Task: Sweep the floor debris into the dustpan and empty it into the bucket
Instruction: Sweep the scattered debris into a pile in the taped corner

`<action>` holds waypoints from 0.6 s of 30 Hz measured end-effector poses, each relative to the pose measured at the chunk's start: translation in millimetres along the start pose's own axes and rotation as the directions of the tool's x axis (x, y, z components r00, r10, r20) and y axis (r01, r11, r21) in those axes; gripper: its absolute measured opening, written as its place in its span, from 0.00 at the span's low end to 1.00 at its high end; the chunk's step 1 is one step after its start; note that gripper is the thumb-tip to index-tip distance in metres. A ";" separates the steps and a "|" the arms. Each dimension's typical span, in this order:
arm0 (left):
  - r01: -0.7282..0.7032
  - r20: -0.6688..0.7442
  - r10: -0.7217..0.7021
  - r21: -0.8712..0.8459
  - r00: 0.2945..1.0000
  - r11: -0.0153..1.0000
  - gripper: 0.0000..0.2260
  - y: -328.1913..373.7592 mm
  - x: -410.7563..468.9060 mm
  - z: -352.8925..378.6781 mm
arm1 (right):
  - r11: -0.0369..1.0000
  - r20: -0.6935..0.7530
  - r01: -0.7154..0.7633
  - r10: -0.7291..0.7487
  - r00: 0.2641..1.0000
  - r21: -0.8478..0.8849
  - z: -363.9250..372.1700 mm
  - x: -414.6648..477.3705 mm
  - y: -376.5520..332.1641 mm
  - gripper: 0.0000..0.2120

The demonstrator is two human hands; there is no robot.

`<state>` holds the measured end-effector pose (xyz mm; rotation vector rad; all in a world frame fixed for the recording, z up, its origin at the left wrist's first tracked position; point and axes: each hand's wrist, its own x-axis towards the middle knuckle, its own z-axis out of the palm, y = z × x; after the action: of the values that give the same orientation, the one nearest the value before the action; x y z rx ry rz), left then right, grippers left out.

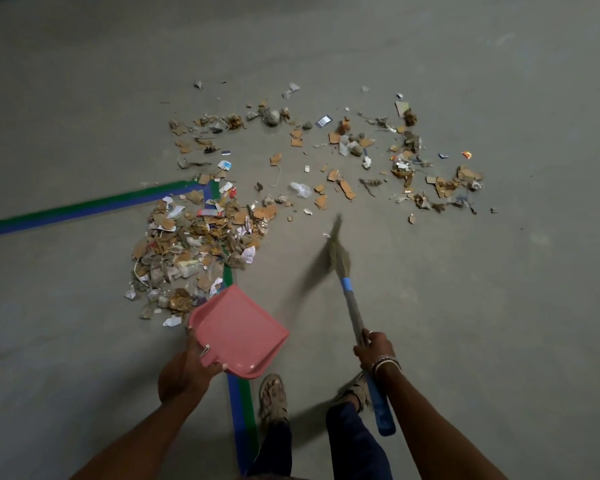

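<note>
My left hand (pixel 185 372) grips the rear edge of an empty pink dustpan (pixel 238 329), held tilted just above the floor beside a dense heap of debris (pixel 194 247): cardboard scraps, paper and wrappers. My right hand (pixel 373 349) holds the broom handle (pixel 355 315), which has blue tape near the head and a blue end. The broom bristles (pixel 336 251) are blurred, on the floor right of the heap. More scattered debris (pixel 378 157) lies farther out to the right. No bucket is in view.
Green and blue floor tape (pixel 84 209) runs in from the left and turns toward my sandalled feet (pixel 274 396). Bare grey concrete floor (pixel 499 306) surrounds the litter on every side.
</note>
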<state>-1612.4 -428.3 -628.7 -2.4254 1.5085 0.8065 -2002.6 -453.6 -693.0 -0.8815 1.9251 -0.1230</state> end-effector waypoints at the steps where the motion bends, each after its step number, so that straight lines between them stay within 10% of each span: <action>1: 0.003 0.000 -0.003 0.004 1.000 1.000 0.48 5.2 -0.8 0.0 | 0.999 0.042 0.032 -0.031 0.999 -0.029 -3.3 -0.1 1.1 0.28; 9: 0.003 0.034 0.001 -0.109 0.999 0.994 0.46 51.2 36.5 26.1 | 0.946 0.280 0.268 -0.212 0.936 -0.181 -86.2 -17.4 9.5 0.30; 18: -0.188 -0.010 0.187 -0.014 0.982 0.982 0.51 238.7 19.7 6.2 | 0.972 -0.043 -0.007 0.017 0.999 0.235 -193.7 -16.1 101.4 0.30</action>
<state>-1815.9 -553.8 -612.6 -2.3248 1.7609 0.8443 -2208.6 -422.5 -624.9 -0.7134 1.9097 -0.3587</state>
